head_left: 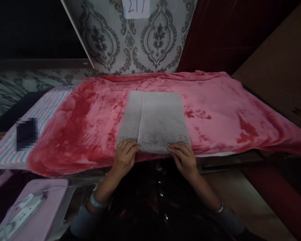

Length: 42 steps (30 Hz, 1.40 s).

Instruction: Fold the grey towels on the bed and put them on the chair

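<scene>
A grey, short-piled cloth [163, 117] lies flat on a pink and red plush blanket [215, 100]. A crease runs from its far edge toward me, left of its middle. My left hand [125, 154] grips the near edge by the left corner, fingers pressed together on top. At the right part of that same edge, my right hand [184, 157] pinches the cloth between thumb and fingers. Both thumbs are partly hidden.
Striped fabric [50, 100] shows at the blanket's left end, with a blurred-out dark patch [26, 134] on it. Below left, a white power strip [22, 214] lies on a pink stool [48, 201]. A dark screen [35, 30] stands at the back left against patterned wallpaper [130, 43].
</scene>
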Available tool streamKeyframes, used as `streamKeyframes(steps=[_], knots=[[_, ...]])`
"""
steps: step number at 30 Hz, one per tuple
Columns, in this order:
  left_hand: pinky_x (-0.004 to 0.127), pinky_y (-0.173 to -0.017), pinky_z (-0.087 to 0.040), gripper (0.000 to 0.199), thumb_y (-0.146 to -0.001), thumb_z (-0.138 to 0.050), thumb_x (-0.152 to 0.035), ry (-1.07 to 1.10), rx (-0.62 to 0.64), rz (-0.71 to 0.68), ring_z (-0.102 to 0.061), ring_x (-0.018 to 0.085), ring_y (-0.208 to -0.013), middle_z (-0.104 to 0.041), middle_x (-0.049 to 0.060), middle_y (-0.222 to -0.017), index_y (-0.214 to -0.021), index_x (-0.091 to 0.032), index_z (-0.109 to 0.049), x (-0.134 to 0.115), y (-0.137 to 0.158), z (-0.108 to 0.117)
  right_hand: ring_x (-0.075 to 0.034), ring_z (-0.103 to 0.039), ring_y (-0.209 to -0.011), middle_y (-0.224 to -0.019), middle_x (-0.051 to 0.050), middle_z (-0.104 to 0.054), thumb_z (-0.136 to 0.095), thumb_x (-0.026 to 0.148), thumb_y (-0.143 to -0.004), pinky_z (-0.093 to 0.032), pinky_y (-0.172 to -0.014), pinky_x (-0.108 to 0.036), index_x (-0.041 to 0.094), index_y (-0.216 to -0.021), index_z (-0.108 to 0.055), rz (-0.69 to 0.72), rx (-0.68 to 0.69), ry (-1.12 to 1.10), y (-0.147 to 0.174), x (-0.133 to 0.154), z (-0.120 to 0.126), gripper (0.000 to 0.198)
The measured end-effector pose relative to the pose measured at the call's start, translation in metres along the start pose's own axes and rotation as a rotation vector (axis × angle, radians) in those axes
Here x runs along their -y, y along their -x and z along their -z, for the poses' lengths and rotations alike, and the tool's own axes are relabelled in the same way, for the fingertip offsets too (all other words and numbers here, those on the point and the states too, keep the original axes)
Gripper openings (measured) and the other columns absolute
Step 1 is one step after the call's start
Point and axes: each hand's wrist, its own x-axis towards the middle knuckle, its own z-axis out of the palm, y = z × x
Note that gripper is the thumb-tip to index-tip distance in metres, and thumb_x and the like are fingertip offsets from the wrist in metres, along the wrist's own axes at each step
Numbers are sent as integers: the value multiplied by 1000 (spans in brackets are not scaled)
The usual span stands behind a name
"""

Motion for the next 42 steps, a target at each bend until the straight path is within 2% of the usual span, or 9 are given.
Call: streamKeyframes(steps=[6,11,18,24,27,30,33,36,42], knots=[[38,-78,-48,23,-96,-49,-14,-52,19,6,-61,22,-93,-70,7,-96,-101,-23,-69,-1,4,-5,-24,-63,-95,-99,-6,-70,-55,14,-94,-54,-84,-45,31,-115,-71,-4,11,36,2,1,2,32],[37,-82,-50,21,-96,-50,-14,-13,-48,48,-62,20,-92,-69,7,-100,-103,-23,-67,-2,1,-4,-23,-62,-94,-98,-6,-68,-55,12,-94,-52,-83,-44,30,-114,-70,-19,1,80,1,3,5,31],[37,-80,-48,20,-94,-51,-11,-48,-8,-10,-61,22,-95,-70,9,-103,-101,-21,-66,-1,1,-3,-23,-60,-92,-96,-5,-66,-55,10,-93,-50,-80,-42,29,-113,-70,-9,6,84,2,4,2,31],[40,-88,-50,18,-91,-52,-17,144,42,113,-62,23,-101,-67,9,-106,-103,-21,-65,-6,-8,14,-24,-60,-94,-98,-6,-67,-58,17,-94,-50,-82,-42,28,-115,-71,-35,25,-2,-2,7,10,27],[40,-90,-52,23,-93,-49,-25,192,118,251,-63,23,-101,-68,9,-106,-111,-19,-63,-8,-27,18,-23,-61,-95,-100,-6,-68,-57,19,-95,-50,-84,-43,28,-116,-71,-47,-11,-25,-7,7,13,28],[40,-88,-53,35,-95,-47,-28,98,244,425,-66,24,-96,-70,10,-102,-124,-14,-59,-10,-52,11,-24,-61,-99,-104,-7,-68,-56,19,-95,-49,-87,-43,27,-115,-71,-60,-44,-10,-10,6,11,26],[41,-88,-54,47,-95,-49,-29,-11,316,502,-68,28,-97,-72,13,-103,-139,-12,-51,-9,-72,-5,-24,-61,-101,-107,-7,-67,-56,20,-95,-48,-89,-44,26,-114,-71,-86,-32,12,-12,4,8,24],[41,-93,-53,51,-94,-48,-24,-18,293,480,-68,27,-104,-72,14,-112,-143,-13,-47,-5,-80,-20,-24,-60,-100,-106,-7,-67,-56,20,-95,-48,-87,-43,26,-113,-71,-91,-29,24,-13,4,7,24],[43,-105,-47,45,-92,-39,-12,43,208,420,-61,25,-120,-67,14,-128,-134,-12,-55,0,-73,-30,-24,-61,-101,-107,-7,-67,-55,20,-97,-49,-88,-45,26,-112,-71,-93,-27,38,-10,5,5,22]])
